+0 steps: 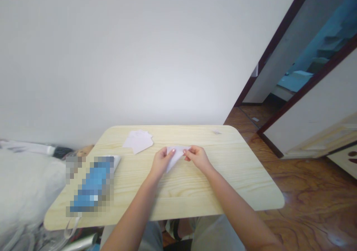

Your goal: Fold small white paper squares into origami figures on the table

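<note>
A small white sheet of paper (176, 155), folded into a triangle shape, is held just above the pale wooden table (223, 176). My left hand (161, 162) pinches its left side with thumb and fingers. My right hand (197, 156) pinches the upper right corner. Both hands are closed on the paper near the middle of the table.
A loose stack of white paper sheets (138, 141) lies at the table's far left. A blurred blue object (92, 186) rests on the table's left part. A tiny scrap (216, 132) lies near the far right edge. White wall behind, doorway and wooden floor (306, 191) to the right.
</note>
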Demonstrator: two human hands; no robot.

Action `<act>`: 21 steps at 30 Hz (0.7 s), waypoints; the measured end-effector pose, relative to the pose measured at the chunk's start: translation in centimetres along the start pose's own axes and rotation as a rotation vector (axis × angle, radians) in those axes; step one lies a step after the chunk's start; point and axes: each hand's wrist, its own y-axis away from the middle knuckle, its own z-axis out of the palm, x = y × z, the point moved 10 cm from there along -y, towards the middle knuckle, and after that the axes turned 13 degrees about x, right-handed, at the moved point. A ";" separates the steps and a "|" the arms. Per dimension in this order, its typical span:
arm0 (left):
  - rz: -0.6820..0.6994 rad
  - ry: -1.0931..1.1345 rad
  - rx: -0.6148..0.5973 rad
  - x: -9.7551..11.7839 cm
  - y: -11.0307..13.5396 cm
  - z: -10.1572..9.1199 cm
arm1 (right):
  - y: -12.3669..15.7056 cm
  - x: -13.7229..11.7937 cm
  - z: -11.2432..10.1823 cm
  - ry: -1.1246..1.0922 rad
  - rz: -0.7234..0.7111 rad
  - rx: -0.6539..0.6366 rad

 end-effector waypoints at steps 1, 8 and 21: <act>-0.020 0.045 0.009 0.1 0.0 -0.1 | 0.0 0.0 -0.1 -0.002 -0.005 0.011; -0.126 0.164 0.069 -0.4 -0.1 -0.9 | -0.2 -0.3 -0.4 -0.016 -0.034 0.023; -0.044 0.066 0.057 0.2 -0.1 -0.8 | -0.4 -0.7 -0.7 0.004 -0.067 0.046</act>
